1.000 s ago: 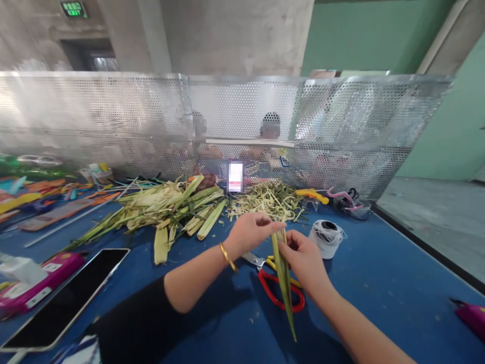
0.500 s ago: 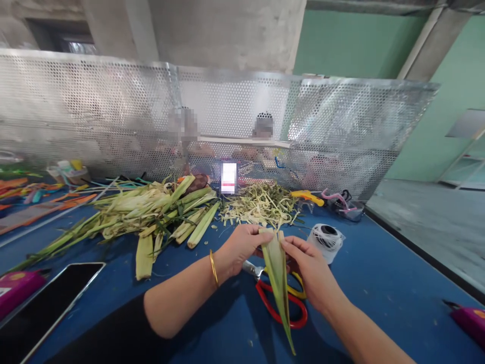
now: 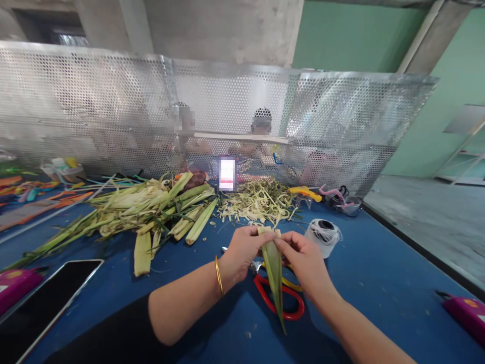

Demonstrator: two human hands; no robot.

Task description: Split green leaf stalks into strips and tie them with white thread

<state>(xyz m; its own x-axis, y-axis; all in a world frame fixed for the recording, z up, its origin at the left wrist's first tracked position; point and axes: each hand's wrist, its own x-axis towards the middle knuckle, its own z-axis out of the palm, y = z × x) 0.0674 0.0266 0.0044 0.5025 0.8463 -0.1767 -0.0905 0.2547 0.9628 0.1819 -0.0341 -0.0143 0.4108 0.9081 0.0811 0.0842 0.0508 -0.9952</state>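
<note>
My left hand (image 3: 241,252) and right hand (image 3: 305,255) are pinching a green leaf (image 3: 273,268) while a tub (image 3: 71,175) is holding small items (image 3: 65,163).

No lettering or number can be read. The bright screen (image 3: 227,174) is blurred. The right-hand magenta object's (image 3: 463,314) markings are illegible.

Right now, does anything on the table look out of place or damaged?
Nothing looks damaged. Only mild untidiness: white string stands in loose loops, stray scraps dot the blue table, and scissors lie beneath the leaf between left hand and right hand.
</note>
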